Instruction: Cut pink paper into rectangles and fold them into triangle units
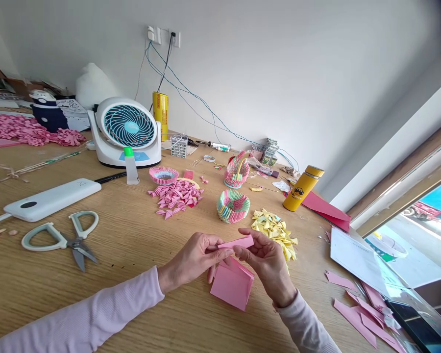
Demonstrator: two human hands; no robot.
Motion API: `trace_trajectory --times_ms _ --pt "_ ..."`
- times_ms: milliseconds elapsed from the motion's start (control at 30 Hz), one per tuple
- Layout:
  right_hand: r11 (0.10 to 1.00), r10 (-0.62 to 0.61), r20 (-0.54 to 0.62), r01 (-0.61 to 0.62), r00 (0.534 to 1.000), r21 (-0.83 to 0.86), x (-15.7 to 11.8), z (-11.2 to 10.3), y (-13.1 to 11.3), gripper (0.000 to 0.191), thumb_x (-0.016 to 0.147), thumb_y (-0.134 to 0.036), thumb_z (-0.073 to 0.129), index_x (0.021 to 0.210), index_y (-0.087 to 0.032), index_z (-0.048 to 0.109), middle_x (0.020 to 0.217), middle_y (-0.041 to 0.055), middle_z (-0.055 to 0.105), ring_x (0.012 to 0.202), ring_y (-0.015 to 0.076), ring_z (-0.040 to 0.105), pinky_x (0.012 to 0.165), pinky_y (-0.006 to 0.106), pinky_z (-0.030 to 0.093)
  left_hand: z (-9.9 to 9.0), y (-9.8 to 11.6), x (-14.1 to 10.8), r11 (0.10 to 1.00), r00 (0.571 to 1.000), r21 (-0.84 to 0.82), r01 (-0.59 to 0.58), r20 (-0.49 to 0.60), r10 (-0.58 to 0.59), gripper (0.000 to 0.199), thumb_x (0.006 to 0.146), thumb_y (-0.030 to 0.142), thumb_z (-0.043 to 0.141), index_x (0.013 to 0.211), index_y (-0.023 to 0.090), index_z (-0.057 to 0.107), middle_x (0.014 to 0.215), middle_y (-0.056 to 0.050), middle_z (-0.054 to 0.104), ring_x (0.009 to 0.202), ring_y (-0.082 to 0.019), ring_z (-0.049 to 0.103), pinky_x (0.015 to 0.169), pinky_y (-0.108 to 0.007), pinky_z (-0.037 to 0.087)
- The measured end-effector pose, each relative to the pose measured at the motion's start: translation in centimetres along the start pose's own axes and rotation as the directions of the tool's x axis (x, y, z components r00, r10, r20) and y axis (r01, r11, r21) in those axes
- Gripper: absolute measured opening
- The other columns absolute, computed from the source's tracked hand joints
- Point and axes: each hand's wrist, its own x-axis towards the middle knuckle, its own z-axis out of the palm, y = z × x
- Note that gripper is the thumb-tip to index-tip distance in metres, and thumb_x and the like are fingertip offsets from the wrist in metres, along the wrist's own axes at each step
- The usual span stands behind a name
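A narrow folded pink paper strip is held between both hands above the wooden table. My left hand pinches its left end, and the thumb and fingers of my right hand are closed on its right end. Just below them lies a stack of pink paper pieces, partly under my left fingertips. Beyond the hands, a pile of folded pink pieces sits to the left and a pile of folded yellow pieces to the right. Between the piles stands a round pink and green paper bowl.
Scissors lie open at left, near a white power strip and a fan. A handled paper basket stands farther back. A yellow bottle, white sheet and loose pink strips are at right.
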Motion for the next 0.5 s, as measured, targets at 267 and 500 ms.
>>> trace_trajectory --times_ms 267,500 --pt "0.995 -0.093 -0.205 0.096 0.974 0.006 0.6 -1.8 -1.0 0.022 0.076 -0.034 0.075 0.094 -0.021 0.071 0.076 -0.0002 0.067 0.067 0.0101 0.059 0.060 0.021 0.048 -0.2 -0.5 0.5 0.993 0.993 -0.108 -0.049 -0.109 0.037 0.037 0.084 0.047 0.059 0.080 0.010 0.061 0.084 -0.009 0.072 0.034 -0.005 0.051 0.034 -0.017 0.034" --pt "0.979 -0.061 -0.042 0.051 0.997 -0.195 0.0 1.2 -0.4 0.023 0.080 -0.038 0.070 0.070 -0.017 0.067 0.067 -0.0007 0.060 0.060 0.0094 0.047 0.055 0.021 0.039 0.5 0.6 0.0 0.995 0.988 0.014 -0.102 -0.114 0.103 0.030 0.086 0.040 0.058 0.080 0.012 0.062 0.068 -0.002 0.066 0.047 -0.010 0.057 0.046 -0.020 0.039"
